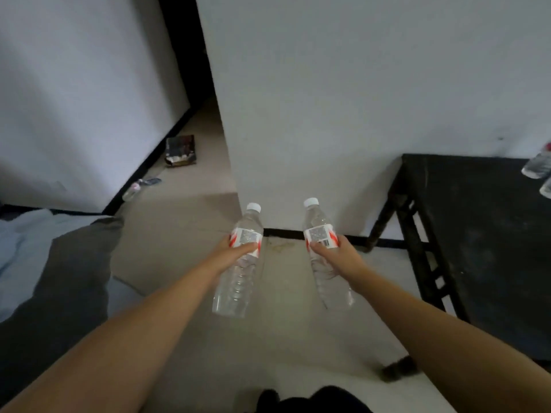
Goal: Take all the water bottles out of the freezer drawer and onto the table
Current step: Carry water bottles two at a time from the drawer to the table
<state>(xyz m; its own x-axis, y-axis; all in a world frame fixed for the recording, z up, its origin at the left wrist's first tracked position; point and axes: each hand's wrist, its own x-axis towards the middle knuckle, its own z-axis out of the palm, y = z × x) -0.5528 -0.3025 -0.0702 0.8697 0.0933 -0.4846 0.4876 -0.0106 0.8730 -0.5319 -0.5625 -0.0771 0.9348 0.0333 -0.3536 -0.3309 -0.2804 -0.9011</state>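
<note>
A bare, unfinished-looking room, more storeroom than home: plain white walls (357, 84) with black skirting, a pale tiled floor (185, 234), a scuffed black table (477, 234), and a torn box (180, 151) left along the wall.

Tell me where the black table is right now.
In the head view, the black table stands at the right, against the white wall, with bottles at its far right edge; the right hand holds a bottle just left of it.

White wall (328, 99) beyond the grips, dark box (181, 150) on pale floor (185, 228) far left, grey cloth (59, 263) left.
</note>
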